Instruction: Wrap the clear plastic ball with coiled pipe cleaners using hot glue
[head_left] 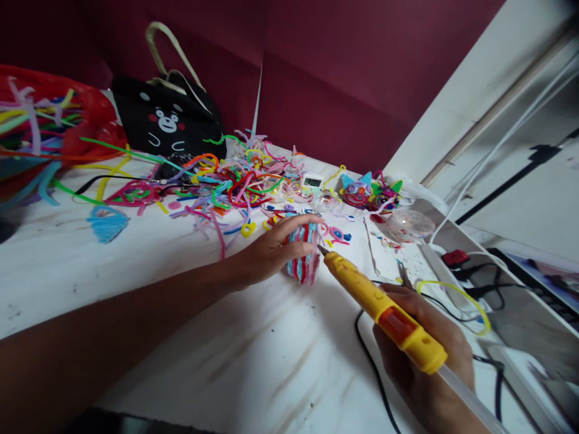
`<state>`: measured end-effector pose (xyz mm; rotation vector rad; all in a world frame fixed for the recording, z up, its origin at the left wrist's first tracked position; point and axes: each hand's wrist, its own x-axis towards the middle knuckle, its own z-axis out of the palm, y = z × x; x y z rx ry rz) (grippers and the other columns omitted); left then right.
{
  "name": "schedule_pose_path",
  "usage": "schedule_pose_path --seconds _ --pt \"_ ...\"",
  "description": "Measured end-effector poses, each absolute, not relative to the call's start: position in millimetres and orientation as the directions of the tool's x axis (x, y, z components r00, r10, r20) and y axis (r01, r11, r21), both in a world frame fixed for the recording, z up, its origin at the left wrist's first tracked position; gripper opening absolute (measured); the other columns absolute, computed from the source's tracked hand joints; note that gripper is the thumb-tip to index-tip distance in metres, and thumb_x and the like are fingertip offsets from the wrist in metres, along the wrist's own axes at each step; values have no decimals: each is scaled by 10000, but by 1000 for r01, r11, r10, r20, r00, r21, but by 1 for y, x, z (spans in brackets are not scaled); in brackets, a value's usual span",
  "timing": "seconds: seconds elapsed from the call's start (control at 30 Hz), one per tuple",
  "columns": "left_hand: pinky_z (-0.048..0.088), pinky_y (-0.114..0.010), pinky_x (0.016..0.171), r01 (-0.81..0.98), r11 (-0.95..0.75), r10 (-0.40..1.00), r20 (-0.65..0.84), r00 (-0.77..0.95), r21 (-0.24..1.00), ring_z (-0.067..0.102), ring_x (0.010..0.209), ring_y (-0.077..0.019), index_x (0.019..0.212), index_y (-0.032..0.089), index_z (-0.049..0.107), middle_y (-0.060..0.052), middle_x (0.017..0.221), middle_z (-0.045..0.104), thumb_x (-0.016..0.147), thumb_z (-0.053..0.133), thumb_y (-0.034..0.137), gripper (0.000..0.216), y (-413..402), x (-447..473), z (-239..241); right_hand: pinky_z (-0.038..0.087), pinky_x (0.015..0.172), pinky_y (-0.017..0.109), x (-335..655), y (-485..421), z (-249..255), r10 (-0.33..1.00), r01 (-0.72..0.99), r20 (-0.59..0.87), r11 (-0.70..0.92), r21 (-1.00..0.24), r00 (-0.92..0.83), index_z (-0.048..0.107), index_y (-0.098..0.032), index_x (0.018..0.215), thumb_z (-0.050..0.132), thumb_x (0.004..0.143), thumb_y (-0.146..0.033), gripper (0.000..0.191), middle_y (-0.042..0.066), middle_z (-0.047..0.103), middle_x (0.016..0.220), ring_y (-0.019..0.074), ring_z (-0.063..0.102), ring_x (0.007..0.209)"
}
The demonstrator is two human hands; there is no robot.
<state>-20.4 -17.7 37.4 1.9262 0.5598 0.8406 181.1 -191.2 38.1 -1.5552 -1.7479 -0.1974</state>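
Observation:
My left hand (275, 250) grips a round ball striped in red, light blue and pink fuzzy stems (301, 265), thumb in front and fingers over the top. In my right hand (425, 337) is a yellow hot glue gun (375, 298) with a clear glue stick (465, 392) sticking out of its back end. The gun's dark nozzle points at the pink right side of the ball; whether it touches cannot be made out. Just behind the ball lie small coiled pieces of pipe cleaner (337, 234) in pink, blue and yellow.
A heap of coloured pipe cleaners (235, 181) spreads across the white table (217, 355). Behind stand a black bag (167, 120) and a small digital timer (312, 181). Finished-looking fuzzy figures (357, 188) and a clear plastic ball (409, 226) sit right. A black cord (373, 361) runs beneath the gun.

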Motion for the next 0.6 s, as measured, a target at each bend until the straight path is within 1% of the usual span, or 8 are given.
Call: schedule_pose_path --seconds 0.1,0.17,0.3,0.4,0.47,0.6 --pt "329 -362 1133 36 -454 677 319 663 890 411 1356 -310 1338 231 526 -19 1433 509 884 542 392 482 -18 -20 39 547 641 343 181 -193 40 802 939 594 158 -305 58 611 -283 997 577 903 -366 130 42 754 1003 259 737 801" --pt "330 -359 1133 31 -446 676 314 666 894 407 1363 -305 1339 229 524 -24 1433 509 890 538 387 476 -19 -20 39 551 652 342 180 -193 40 807 952 590 162 -259 23 608 -272 1018 596 889 -376 166 60 756 1039 265 741 825" --pt "318 -372 1143 2 -424 670 312 674 905 403 1373 -298 1348 221 517 -45 1447 487 893 540 380 482 -19 -20 39 554 703 359 179 -194 38 782 951 622 164 -264 38 617 -248 1000 566 903 -400 187 77 755 1052 267 739 862" --pt "334 -401 1137 17 -406 683 292 670 914 429 1349 -314 1347 240 523 -36 1425 517 883 543 401 491 -20 -20 39 554 674 330 181 -193 37 784 945 618 161 -286 53 642 -242 959 571 897 -394 179 74 761 1018 251 743 838" --pt "328 -416 1141 17 -401 691 290 662 916 418 1359 -323 1340 249 532 -35 1423 522 877 545 413 491 -19 -20 39 555 656 311 183 -193 38 784 947 620 168 -274 40 654 -245 944 573 895 -376 161 64 766 997 240 746 816" --pt "300 -402 1157 -3 -394 697 300 651 919 391 1384 -312 1339 230 531 -52 1446 495 871 555 412 503 -18 -20 38 556 601 286 188 -193 39 784 965 617 205 -164 -62 644 -251 991 571 900 -353 155 54 771 990 226 754 779"
